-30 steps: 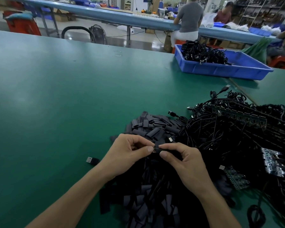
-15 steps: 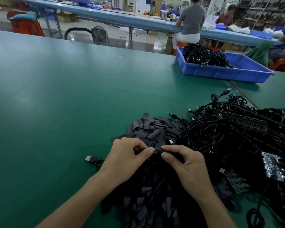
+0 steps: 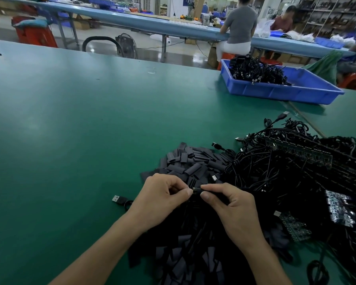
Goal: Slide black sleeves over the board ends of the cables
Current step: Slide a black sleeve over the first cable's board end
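Note:
A heap of flat black sleeves (image 3: 193, 163) lies on the green table (image 3: 80, 130), spreading toward me under my arms. To its right is a tangle of black cables (image 3: 275, 165) with small circuit boards (image 3: 337, 208) on their ends. My left hand (image 3: 162, 198) and my right hand (image 3: 232, 206) meet above the heap. Both pinch one small black piece (image 3: 196, 190) between thumb and forefinger, fingertips almost touching. Whether that piece is a sleeve or a cable end is too small to tell. A USB plug (image 3: 118, 199) lies just left of my left wrist.
A blue bin (image 3: 286, 93) holding black cables stands at the far right of the table. Beyond the table edge is a second long bench where people sit working, with red stools and a fan on the floor. The table's left half is bare green mat.
My hands stay together, pinching the same small black piece; my fingertips have shifted slightly. The view has tilted a little, and the USB plug now shows more fully.

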